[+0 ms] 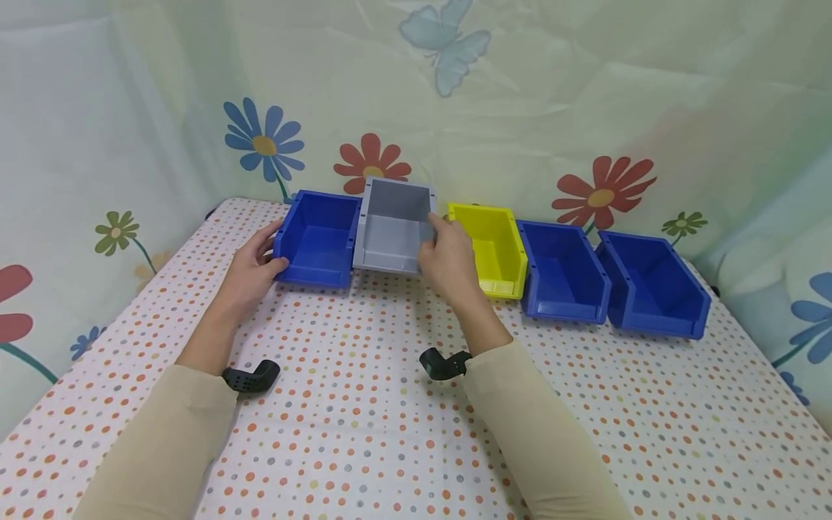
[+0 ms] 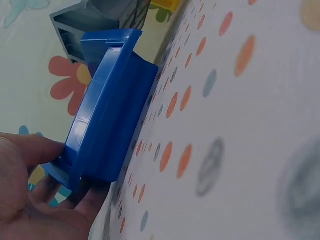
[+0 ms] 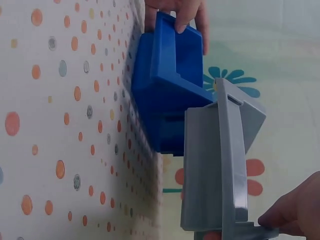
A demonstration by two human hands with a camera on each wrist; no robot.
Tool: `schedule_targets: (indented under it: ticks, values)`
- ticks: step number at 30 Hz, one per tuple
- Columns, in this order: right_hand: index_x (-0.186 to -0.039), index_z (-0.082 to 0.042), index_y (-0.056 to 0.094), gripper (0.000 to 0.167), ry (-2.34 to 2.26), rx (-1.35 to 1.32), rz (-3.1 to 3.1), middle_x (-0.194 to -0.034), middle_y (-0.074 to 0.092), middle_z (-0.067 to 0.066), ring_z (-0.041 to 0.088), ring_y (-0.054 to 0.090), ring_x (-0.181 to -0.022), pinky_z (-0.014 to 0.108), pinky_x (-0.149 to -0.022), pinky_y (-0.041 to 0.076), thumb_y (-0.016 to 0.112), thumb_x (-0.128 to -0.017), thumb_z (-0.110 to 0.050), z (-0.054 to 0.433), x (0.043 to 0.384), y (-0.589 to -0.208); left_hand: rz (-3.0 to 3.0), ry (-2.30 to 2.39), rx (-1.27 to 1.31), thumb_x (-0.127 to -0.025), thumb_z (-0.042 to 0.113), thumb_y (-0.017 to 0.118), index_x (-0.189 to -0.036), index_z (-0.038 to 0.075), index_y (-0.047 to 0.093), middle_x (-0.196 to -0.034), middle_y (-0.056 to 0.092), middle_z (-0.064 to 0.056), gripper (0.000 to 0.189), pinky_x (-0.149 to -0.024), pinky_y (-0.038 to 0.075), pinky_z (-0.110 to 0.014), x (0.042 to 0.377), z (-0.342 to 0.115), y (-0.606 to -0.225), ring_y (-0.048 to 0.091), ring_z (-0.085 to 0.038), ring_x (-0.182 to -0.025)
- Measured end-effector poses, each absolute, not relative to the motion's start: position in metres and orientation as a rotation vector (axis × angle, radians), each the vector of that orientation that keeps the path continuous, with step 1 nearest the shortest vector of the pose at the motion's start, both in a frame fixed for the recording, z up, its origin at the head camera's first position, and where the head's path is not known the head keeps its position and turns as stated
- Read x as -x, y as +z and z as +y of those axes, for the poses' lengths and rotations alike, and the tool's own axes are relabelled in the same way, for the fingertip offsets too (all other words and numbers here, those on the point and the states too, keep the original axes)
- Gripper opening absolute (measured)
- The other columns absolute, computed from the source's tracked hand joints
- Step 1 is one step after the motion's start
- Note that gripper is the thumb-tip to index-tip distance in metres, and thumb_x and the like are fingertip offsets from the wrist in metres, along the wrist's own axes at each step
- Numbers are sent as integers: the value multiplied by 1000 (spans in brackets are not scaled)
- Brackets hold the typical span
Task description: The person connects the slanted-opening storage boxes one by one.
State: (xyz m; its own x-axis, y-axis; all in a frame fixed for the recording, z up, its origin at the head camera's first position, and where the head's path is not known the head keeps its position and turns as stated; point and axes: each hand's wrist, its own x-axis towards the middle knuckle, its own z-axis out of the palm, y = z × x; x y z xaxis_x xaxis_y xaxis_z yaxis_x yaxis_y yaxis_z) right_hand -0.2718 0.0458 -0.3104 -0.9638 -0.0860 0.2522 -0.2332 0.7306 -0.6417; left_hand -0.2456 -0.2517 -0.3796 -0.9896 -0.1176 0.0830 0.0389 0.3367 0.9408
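Grey boxy plastic bin (image 1: 393, 235) pinched by right grip (image 1: 448, 258), glossy blue bin (image 1: 318, 249) held in left grip (image 1: 250, 267), dotted cloth (image 1: 344, 390)

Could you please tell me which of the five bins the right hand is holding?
The grey bin, second from the left: the right hand grips its side, and no other bin is grey.
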Motion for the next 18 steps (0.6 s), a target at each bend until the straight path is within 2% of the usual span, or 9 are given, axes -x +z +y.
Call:
schedule_targets:
  ticks: [3, 10, 14, 16, 18]
  values:
    - [-153, 1, 46, 54, 1030, -259, -2725, -151, 51, 25, 34, 55, -129, 45, -105, 53, 49, -100, -1, 46, 271, -310, -2464, -1718, -73, -108, 5, 45, -167, 29, 21, -172, 24, -12, 68, -125, 33, -53, 247, -252, -379, 29, -37, -156]
    - [-157, 0, 41, 57, 917, -286, -2795, -152, 48, 25, 36, 57, -127, 46, -101, 56, 50, -100, -3, 45, 268, -310, -2476, -1730, -90, -107, 3, 44, -167, 28, 20, -172, 23, -12, 69, -126, 31, -51, 248, -253, -379, 27, -35, -158]
    - [-157, -1, 42, 57, 869, -293, -2792, -151, 49, 24, 35, 59, -118, 45, -96, 58, 53, -101, -7, 47, 265, -306, -2463, -1760, -78, -108, 4, 45, -167, 28, 20, -172, 22, -12, 69, -126, 31, -52, 248, -252, -379, 26, -36, -158]
    - [-157, -3, 41, 59, 811, -301, -2775, -152, 48, 23, 36, 59, -119, 47, -97, 57, 55, -101, -12, 46, 264, -304, -2457, -1785, -83, -108, 4, 45, -167, 29, 20, -172, 22, -12, 69, -126, 31, -52, 248, -252, -380, 25, -35, -158]
    - [-158, -8, 41, 60, 726, -343, -2745, -155, 45, 20, 38, 55, -127, 48, -101, 56, 57, -102, -18, 43, 262, -303, -2453, -1800, -89, -108, 4, 45, -167, 29, 19, -172, 22, -13, 69, -126, 31, -52, 248, -252, -380, 25, -35, -158]
